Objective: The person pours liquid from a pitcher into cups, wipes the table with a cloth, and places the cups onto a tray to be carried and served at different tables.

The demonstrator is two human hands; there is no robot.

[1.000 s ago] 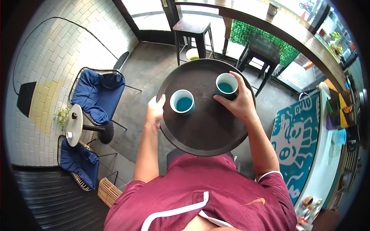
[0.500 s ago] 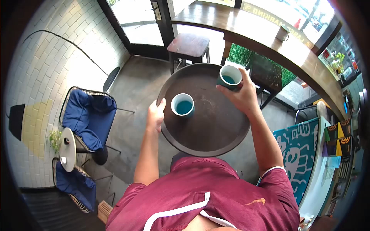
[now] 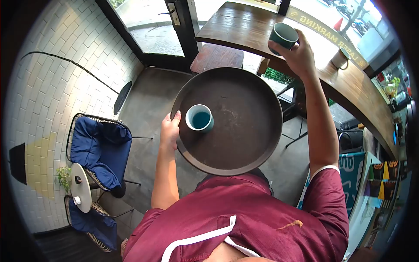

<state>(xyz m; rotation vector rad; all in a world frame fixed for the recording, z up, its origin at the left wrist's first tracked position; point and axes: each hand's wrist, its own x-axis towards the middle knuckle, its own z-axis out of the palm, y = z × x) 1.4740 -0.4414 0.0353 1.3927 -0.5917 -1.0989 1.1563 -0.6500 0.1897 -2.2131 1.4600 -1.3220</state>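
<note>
My left hand grips the left edge of a round dark brown tray, thumb over the rim. On the tray's left side stands a teal cup with a pale inside, close to my left thumb. Beyond the tray, my right hand has its fingers wrapped round a second teal cup. That cup overlaps the wooden counter in this view, and its open top faces me.
A metal mug stands on the counter to the right. A stool sits below the counter, beyond the tray. Two chairs with blue cushions and a small round table are at left. A glass door is at the far left.
My right hand has lifted the cup away from over the tray, forward and to the right, up to the counter. The tray with the other cup has stayed nearly in place.
</note>
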